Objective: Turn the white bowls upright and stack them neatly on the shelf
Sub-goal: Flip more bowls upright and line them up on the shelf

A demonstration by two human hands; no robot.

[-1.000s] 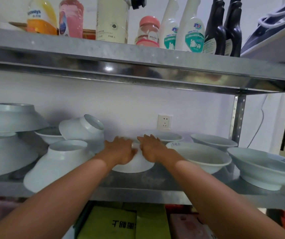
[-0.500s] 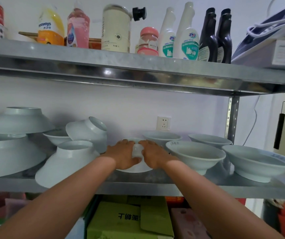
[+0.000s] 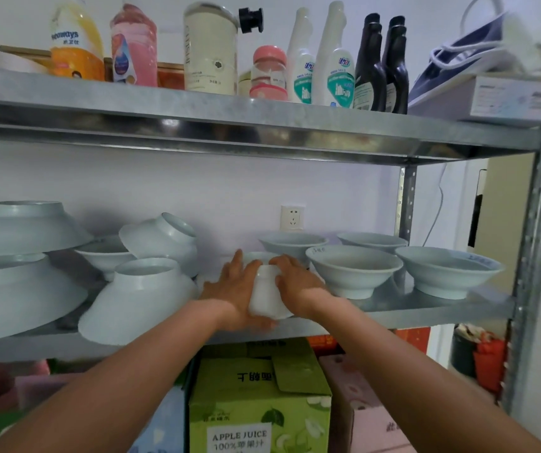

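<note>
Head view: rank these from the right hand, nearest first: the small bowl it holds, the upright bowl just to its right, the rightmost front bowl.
1. small bowl: gripped in the right hand, mid-shelf.
2. upright bowl: next along, on the hand's right side.
3. rightmost front bowl: toward the right end of the shelf.

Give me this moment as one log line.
left hand + right hand: grip small bowl | place: shelf front | inverted bowls: left side | upright bowls: right side
</note>
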